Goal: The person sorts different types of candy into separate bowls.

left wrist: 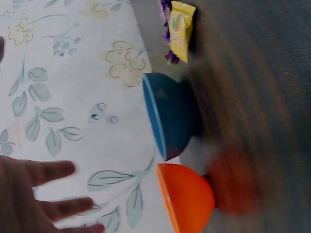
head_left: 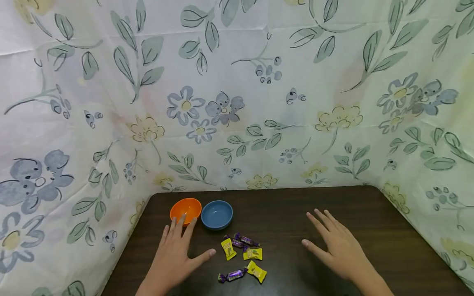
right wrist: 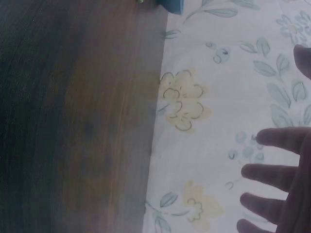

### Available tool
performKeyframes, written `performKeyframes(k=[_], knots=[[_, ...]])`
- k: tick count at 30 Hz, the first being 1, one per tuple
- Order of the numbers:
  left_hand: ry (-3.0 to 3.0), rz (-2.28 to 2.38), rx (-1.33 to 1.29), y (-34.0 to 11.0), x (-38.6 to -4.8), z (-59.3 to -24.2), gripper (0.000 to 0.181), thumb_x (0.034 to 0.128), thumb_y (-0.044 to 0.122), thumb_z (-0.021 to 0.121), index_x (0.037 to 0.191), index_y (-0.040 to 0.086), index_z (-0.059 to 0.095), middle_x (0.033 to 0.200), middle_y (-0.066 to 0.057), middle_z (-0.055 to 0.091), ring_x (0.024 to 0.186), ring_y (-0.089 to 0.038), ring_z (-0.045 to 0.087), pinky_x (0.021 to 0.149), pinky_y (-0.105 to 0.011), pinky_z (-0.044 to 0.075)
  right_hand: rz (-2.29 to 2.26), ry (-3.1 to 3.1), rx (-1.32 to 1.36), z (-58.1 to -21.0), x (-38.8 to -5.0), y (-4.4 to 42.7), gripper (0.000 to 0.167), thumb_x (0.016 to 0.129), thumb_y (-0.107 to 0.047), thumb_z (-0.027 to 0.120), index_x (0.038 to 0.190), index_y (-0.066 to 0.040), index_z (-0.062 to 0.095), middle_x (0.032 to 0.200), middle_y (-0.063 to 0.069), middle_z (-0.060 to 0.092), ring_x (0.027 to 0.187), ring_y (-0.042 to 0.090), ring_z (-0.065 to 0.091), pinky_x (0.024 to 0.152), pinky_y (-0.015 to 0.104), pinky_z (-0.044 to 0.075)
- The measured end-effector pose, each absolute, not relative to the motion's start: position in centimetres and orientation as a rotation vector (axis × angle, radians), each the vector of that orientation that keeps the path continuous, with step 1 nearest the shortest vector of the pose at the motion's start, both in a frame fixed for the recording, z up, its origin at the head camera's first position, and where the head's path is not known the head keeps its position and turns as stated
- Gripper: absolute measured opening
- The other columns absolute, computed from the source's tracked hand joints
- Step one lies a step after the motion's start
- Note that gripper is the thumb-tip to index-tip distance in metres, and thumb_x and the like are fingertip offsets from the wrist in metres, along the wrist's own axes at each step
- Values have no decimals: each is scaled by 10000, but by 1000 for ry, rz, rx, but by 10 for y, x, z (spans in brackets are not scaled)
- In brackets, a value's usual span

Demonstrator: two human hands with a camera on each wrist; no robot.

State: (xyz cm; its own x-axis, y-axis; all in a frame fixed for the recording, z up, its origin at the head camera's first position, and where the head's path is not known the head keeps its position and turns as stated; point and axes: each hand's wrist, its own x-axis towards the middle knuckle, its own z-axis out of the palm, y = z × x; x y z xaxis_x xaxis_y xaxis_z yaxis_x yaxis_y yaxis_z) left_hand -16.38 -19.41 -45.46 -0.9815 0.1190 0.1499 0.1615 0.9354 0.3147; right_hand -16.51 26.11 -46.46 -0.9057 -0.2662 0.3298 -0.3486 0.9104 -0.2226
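Observation:
In the head view the left hand [head_left: 174,257] is spread with nothing in it, its fingertips overlapping the near rim of an orange bowl [head_left: 189,209]; contact cannot be told. A blue bowl [head_left: 217,215] stands just right of the orange one. Several wrapped candies lie between the hands, among them a yellow one [head_left: 256,271] and a purple one [head_left: 235,274]. At the right, the right hand [head_left: 340,250] is spread and empty, away from the candies. The left wrist view shows the left hand [left wrist: 43,199] beside the orange bowl [left wrist: 187,199]. Spread fingers of the right hand [right wrist: 282,179] show in the right wrist view.
The dark wooden table [head_left: 289,213] carries the bowls and candies. A white cloth [head_left: 252,102] with leaves and flowers hangs behind the table and along both its sides.

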Motion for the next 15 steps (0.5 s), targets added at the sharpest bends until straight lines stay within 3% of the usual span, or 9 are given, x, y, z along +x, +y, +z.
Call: performKeyframes(k=[5, 15], knots=[[-2891, -516, -268, -194, -165, -458, 1117, 830, 936, 531, 1640, 174, 428, 1665, -228, 400, 1474, -474, 474, 1203, -722, 347, 385, -2753, 465, -465, -165, 258, 740, 1016, -616, 619, 1643, -275, 428, 1601, 132, 526, 1398, 425, 553, 1040, 687, 488], [-2887, -540, -301, -196, -170, -465, 1079, 844, 918, 540, 1626, 179, 453, 1649, -229, 425, 1439, -477, 513, 1159, -715, 409, 368, -2690, 485, -472, -166, 249, 652, 978, -596, 693, 1518, -241, 604, 1353, 44, 682, 1195, 314, 671, 931, 602, 567]])
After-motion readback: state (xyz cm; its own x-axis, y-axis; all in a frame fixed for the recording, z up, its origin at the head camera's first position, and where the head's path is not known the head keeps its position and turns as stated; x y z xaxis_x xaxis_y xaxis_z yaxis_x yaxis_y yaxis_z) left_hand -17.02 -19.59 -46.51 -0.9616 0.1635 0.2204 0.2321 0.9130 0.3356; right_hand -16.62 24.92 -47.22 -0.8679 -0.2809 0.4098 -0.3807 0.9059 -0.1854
